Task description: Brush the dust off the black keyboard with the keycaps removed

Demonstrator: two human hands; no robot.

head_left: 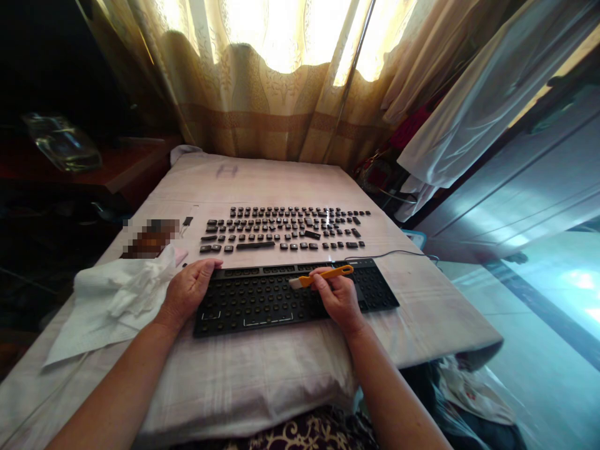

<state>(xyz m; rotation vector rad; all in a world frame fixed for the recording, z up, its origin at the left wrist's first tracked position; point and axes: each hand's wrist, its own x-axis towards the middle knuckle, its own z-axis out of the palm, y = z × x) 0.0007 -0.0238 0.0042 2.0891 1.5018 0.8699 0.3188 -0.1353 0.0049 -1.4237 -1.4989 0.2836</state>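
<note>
A black keyboard (267, 297) with its keycaps off lies on the cloth-covered table in front of me. My left hand (190, 287) is closed around its left end, thumb along the top corner. In my right hand (338, 299) is a small brush (328, 275) with an orange handle, pinched between thumb and fingers. The pale bristles point left, over the upper middle of the keyboard; whether they touch it I cannot tell. Behind the keyboard, loose black keycaps (293, 228) are laid out in several rows, with a long space bar (255, 245) in the front row.
Crumpled white tissue (135, 287) lies left of my left hand, beside a blurred-out patch (152, 237). A cable (394, 254) runs from the keyboard over the right table edge. A glass (63, 144) stands on a dark wooden surface at the left. Curtains (262, 112) hang behind.
</note>
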